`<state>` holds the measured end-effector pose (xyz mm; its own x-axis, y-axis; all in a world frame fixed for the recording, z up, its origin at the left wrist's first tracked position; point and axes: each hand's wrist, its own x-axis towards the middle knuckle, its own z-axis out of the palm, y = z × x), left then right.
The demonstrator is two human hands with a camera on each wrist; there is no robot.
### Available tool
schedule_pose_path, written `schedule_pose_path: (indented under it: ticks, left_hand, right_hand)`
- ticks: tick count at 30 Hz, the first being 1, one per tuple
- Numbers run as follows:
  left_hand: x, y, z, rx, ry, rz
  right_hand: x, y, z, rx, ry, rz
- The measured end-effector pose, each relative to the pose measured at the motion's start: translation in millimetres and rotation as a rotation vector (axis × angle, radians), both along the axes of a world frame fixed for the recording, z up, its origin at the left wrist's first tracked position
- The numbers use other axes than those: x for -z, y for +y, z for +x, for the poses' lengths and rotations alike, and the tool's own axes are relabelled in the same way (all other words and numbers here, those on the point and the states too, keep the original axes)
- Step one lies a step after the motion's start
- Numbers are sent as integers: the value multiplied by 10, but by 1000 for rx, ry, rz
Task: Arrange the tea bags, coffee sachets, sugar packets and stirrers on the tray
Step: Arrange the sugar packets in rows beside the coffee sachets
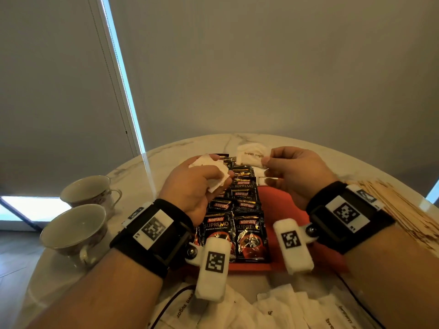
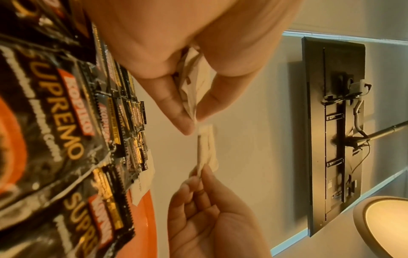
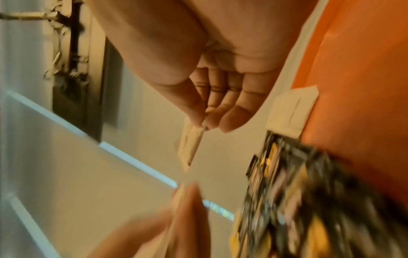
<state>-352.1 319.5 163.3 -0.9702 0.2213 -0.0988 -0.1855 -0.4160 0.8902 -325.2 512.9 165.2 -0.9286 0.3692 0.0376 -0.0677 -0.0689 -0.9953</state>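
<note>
From the head camera, both hands are raised over a red tray [image 1: 289, 205] on a marble table [image 1: 166, 148]. The left hand [image 1: 192, 186] has its fingers curled round a bunch of white sugar packets [image 1: 213, 172]. The right hand [image 1: 292, 174] pinches a single packet [image 1: 251, 155] between thumb and forefinger. Two columns of black coffee sachets [image 1: 237, 217] lie overlapping down the tray, and one white packet [image 1: 261, 179] lies beside them at the far end. Only this view shows two teacups [image 1: 76, 219] at the left, a pile of wooden stirrers [image 1: 389, 205] at the right, and more loose white packets [image 1: 285, 307] at the near table edge.

The left wrist camera shows the grip closer: several crumpled packets clamped between thumb and fingers [image 2: 176, 111], with the single packet [image 2: 206, 148] edge-on and the other hand's fingertips [image 2: 196, 185] pinching its end. A panel with cables [image 2: 335, 132] hangs on the wall.

The right wrist camera is blurred; thumb and forefinger [image 3: 198, 115] hold the packet [image 3: 192, 146] by one end, with the sachets smeared.
</note>
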Motion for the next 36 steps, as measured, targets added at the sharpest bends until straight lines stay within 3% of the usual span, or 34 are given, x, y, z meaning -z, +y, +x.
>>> schedule_pose_path:
  ticks: [4, 8, 16, 23, 32, 36]
  left_hand:
    - [-28, -23, 0, -4, -45, 60]
    - [-33, -21, -6, -10, -39, 57]
    - [-45, -28, -10, -5, -38, 57]
    - [-62, -52, -18, 5, -27, 59]
    - [-84, -58, -7, 24, -37, 77]
    - [-75, -29, 11, 66, -53, 95]
  right_hand:
    - [90, 359, -123, 153, -148, -40]
    - [205, 488, -189, 136, -413, 75]
    - [189, 490, -291, 90, -612, 351]
    - [178, 461, -344, 90, -639, 425]
    - [145, 440, -277, 158, -575, 375]
    - [84, 287, -251, 54, -531, 328]
